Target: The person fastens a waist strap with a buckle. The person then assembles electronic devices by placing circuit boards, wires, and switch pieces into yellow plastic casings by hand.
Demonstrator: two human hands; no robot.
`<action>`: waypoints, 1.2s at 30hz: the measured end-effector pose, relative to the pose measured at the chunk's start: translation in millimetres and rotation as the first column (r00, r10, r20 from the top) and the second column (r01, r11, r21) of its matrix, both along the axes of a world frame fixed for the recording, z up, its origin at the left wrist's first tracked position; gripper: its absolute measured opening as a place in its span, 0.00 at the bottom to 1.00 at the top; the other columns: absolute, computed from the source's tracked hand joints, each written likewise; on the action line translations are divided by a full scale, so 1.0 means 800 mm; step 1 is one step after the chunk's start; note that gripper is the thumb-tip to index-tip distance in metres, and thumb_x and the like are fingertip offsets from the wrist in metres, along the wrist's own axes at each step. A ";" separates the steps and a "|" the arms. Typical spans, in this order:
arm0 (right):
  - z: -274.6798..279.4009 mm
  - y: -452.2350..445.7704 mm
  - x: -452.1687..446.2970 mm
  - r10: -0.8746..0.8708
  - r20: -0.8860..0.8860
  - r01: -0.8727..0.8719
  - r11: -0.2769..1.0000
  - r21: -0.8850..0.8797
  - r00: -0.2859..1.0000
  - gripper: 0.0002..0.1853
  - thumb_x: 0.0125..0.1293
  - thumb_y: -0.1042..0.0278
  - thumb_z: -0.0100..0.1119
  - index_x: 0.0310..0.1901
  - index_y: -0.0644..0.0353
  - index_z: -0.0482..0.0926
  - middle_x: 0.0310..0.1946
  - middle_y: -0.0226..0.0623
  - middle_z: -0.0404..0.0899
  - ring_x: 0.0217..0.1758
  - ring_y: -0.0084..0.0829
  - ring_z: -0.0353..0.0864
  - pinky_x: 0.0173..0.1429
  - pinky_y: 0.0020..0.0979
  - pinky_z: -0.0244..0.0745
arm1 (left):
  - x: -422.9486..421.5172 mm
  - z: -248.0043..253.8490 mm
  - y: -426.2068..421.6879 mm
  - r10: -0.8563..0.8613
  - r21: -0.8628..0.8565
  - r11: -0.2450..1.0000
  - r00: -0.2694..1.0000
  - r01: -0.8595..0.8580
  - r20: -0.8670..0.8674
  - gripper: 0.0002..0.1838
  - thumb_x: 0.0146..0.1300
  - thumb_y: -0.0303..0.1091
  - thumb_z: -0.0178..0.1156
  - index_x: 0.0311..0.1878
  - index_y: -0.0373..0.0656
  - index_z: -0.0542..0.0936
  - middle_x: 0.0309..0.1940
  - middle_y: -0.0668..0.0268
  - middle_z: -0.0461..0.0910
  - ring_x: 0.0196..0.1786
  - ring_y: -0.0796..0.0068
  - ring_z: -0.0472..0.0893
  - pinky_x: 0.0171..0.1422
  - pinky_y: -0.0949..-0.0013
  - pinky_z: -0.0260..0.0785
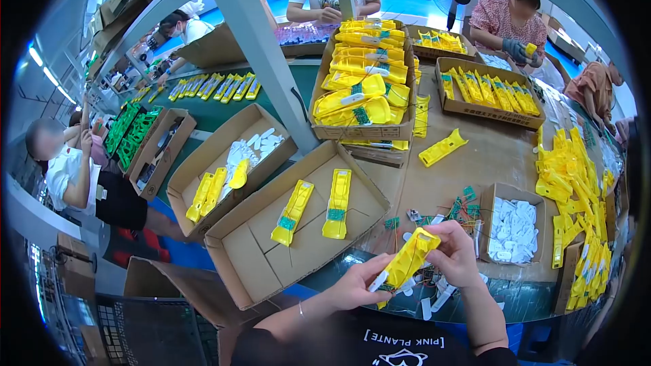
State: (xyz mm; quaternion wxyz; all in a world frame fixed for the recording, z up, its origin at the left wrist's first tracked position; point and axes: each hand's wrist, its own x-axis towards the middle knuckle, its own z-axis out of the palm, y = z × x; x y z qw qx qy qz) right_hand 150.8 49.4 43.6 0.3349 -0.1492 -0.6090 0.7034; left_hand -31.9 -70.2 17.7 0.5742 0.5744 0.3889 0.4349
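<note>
While I watch, left hand, right hand: fingers gripping one long yellow plastic shell.
Brown cardboard box: two shells look done.
Yellow plastic heap, right: probably unfinished.

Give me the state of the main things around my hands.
Yellow casing: held tilted
Left hand: gripping its near end
Right hand: gripping its far end
Large front box: open, two casings inside
Box of white pieces: open, filled
Box by post: open, heaped with casings
</note>
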 end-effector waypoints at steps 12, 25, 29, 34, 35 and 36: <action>-0.003 -0.014 -0.014 -0.052 -0.019 0.053 0.997 0.048 0.998 0.20 0.58 0.83 0.52 0.53 0.66 0.65 0.47 0.40 0.71 0.50 0.26 0.74 0.52 0.27 0.71 | -0.001 0.008 -0.009 0.106 -0.282 0.959 0.954 -0.023 0.280 0.33 0.51 0.26 0.62 0.61 0.38 0.62 0.42 0.65 0.74 0.43 0.78 0.75 0.50 0.73 0.67; -0.007 -0.012 -0.024 -0.149 0.000 0.147 0.981 -0.123 0.989 0.18 0.58 0.82 0.54 0.51 0.66 0.66 0.42 0.37 0.74 0.44 0.22 0.76 0.47 0.22 0.72 | 0.014 0.004 -0.012 0.336 -0.490 0.865 0.855 -0.114 0.394 0.33 0.46 0.20 0.64 0.58 0.36 0.64 0.43 0.63 0.76 0.45 0.73 0.77 0.52 0.68 0.69; -0.017 -0.009 -0.020 -0.109 0.028 0.112 0.987 -0.118 0.994 0.18 0.58 0.81 0.55 0.50 0.66 0.65 0.41 0.36 0.74 0.44 0.21 0.76 0.48 0.22 0.72 | 0.014 -0.006 -0.012 0.295 -0.465 0.882 0.861 -0.078 0.415 0.34 0.46 0.20 0.64 0.59 0.38 0.63 0.42 0.64 0.76 0.44 0.73 0.77 0.52 0.69 0.68; -0.021 -0.010 -0.022 -0.087 0.097 0.099 0.987 -0.127 0.991 0.17 0.59 0.81 0.52 0.50 0.66 0.65 0.42 0.37 0.74 0.44 0.22 0.75 0.48 0.22 0.72 | -0.020 0.006 -0.014 0.290 -0.389 0.901 0.933 -0.192 0.212 0.32 0.47 0.25 0.64 0.57 0.39 0.65 0.42 0.65 0.75 0.43 0.73 0.77 0.52 0.69 0.67; -0.016 -0.013 -0.019 -0.101 0.090 0.117 0.976 -0.184 0.991 0.15 0.60 0.82 0.50 0.50 0.66 0.66 0.43 0.37 0.73 0.45 0.23 0.75 0.49 0.24 0.72 | -0.043 -0.005 -0.019 0.388 -0.298 0.894 0.910 -0.335 0.143 0.30 0.46 0.25 0.64 0.56 0.39 0.66 0.42 0.65 0.75 0.43 0.74 0.76 0.52 0.69 0.67; -0.011 -0.012 -0.011 -0.097 0.090 0.113 0.976 -0.186 0.991 0.15 0.60 0.82 0.50 0.50 0.66 0.66 0.43 0.37 0.73 0.45 0.23 0.75 0.49 0.24 0.72 | -0.075 -0.003 -0.021 0.477 -0.225 0.853 0.878 -0.470 -0.026 0.30 0.46 0.24 0.63 0.55 0.40 0.66 0.43 0.65 0.75 0.44 0.75 0.76 0.51 0.69 0.68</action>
